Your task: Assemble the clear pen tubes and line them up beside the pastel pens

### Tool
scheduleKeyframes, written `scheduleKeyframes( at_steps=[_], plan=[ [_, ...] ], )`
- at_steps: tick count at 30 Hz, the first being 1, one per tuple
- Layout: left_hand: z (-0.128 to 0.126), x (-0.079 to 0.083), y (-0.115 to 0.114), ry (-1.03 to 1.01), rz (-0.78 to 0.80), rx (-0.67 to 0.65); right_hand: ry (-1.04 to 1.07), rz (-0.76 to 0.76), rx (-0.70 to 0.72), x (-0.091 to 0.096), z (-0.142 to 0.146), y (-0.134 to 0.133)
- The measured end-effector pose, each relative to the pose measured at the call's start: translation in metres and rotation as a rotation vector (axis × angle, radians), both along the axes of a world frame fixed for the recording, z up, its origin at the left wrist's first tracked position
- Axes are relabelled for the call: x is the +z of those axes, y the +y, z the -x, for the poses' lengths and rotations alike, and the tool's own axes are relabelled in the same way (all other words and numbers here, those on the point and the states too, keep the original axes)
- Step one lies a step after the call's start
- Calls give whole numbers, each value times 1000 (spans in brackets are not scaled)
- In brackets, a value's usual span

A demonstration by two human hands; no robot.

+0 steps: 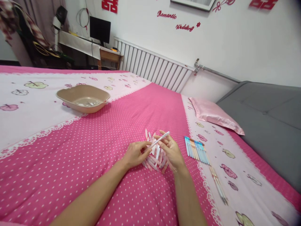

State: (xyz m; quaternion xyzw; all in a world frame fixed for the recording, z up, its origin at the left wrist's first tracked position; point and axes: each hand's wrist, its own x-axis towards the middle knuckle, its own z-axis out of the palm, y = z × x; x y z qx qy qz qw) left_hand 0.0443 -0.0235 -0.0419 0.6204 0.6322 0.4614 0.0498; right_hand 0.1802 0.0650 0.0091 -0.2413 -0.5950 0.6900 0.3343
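A slim white pen (162, 138) with dark markings is held slantwise above the bed, its upper end toward the right. My left hand (135, 154) pinches its lower end between thumb and fingers. Around its upper part are the thumb and fingers of my right hand (172, 152). Beneath both hands lies a loose heap of pink and white pen barrels (154, 161), partly covered by my fingers. To the right, blue and beige pens (197, 150) lie side by side in a row. Several thin sticks like pen refills (218, 185) lie below that row.
A beige basin (82, 108) with small pale pieces inside stands at the left on the pink dotted bedspread (113, 125). At the right are a pink pillow (213, 114) and a grey headboard (265, 116). Behind the bed are a radiator (155, 62) and a desk with a monitor (100, 29).
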Motion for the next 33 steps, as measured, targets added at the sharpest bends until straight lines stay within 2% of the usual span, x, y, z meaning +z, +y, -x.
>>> scheduleKeyframes(
  at_steps=[4, 10, 12, 16, 19, 24, 30, 33],
  plan=[
    [-1, 1, -1, 9, 2, -13, -29, -35, -77, -4, 3, 0],
    [-1, 2, 0, 14, 1, -21, -102, -173, -212, -9, 6, 2],
    [-1, 2, 0, 17, 3, -20, -100, -160, -177, -9, 6, 2],
    [-1, 3, -1, -1, 3, -11, -5, -46, 13, -5, 2, 0],
    [-1, 3, -1, -15, 22, -22, 18, -3, 62, -2, 1, -1],
    [-1, 3, -1, -27, 33, -31, 3, -3, 16, -4, 3, 0],
    [-1, 3, -1, -2, -1, -43, -85, -148, -131, -11, 7, 2],
    [-1, 3, 0, 4, -5, -34, -99, -159, -161, -11, 8, 1]
  ],
)
